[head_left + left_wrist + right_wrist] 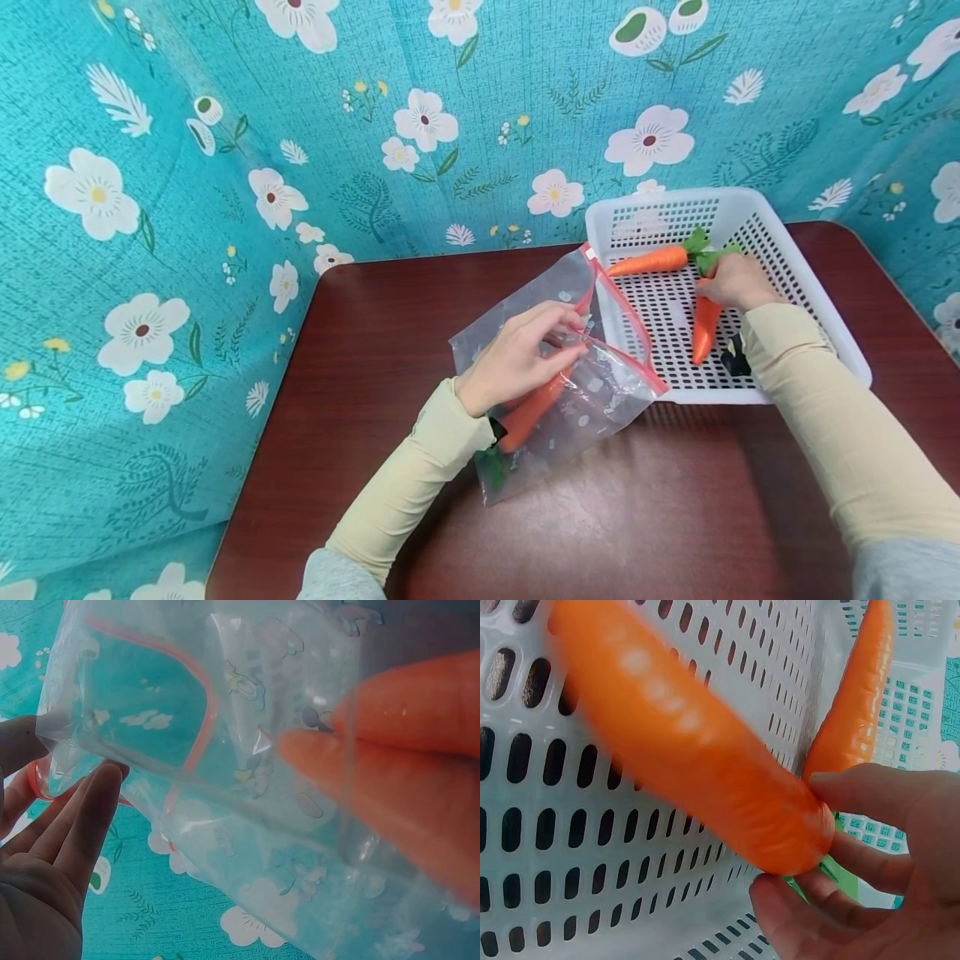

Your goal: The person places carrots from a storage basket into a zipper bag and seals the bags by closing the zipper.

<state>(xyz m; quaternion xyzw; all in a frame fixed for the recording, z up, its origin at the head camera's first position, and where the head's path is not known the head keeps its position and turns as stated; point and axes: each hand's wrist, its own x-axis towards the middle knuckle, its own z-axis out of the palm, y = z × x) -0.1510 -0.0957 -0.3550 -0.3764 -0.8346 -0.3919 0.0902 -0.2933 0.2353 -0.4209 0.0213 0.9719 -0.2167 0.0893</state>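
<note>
My left hand (525, 354) pinches the edge of a clear zip bag (600, 392) between thumb and fingers, its red-rimmed mouth spread apart toward the basket. Inside the bag lie two carrots (405, 757), side by side in the left wrist view, partly hidden by my wrist in the head view. Over the white basket (832, 333), my right hand (738, 283) grips a carrot (697, 750) near its leafy top, the tip pointing back toward me. A second carrot (652, 261) lies beside it in the basket, its green leaves close to my fingers.
A dark red-brown table (360, 350) carries the bag and the basket. Behind it and to the left hangs a teal flowered cloth (480, 125). The basket stands at the back right, its near left side overlapped by the bag's mouth.
</note>
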